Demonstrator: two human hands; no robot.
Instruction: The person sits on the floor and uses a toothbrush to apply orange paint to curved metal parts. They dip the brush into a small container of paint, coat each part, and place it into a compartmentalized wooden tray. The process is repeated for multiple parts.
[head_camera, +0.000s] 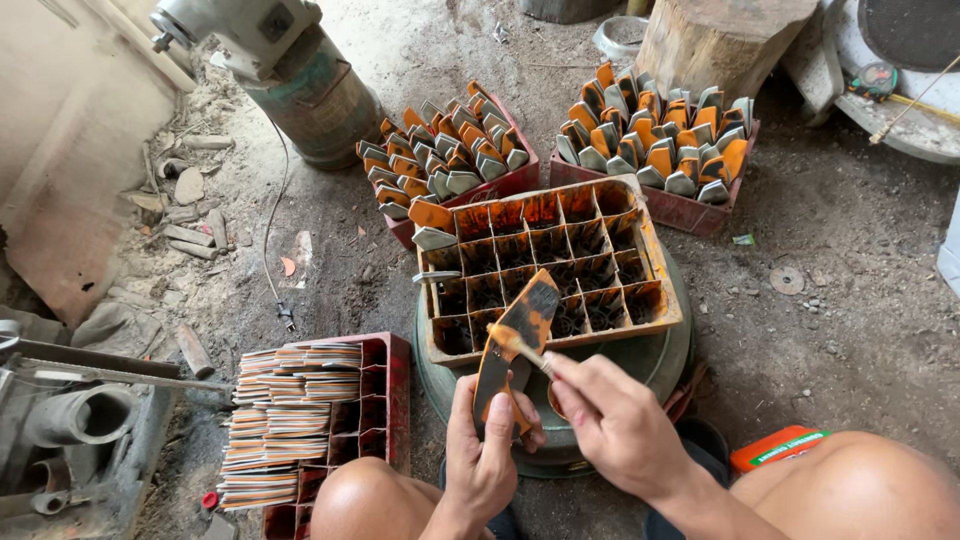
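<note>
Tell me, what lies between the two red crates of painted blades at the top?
In the head view, only bare dirt floor shows between the left crate and the right crate; the gridded tray sits below the gap.

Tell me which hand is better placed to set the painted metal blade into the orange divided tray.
Probably the left hand: it already grips the orange-painted flat metal blade just in front of the orange divided wooden tray. The right hand is occupied, pinching a thin paintbrush against the blade.
</note>
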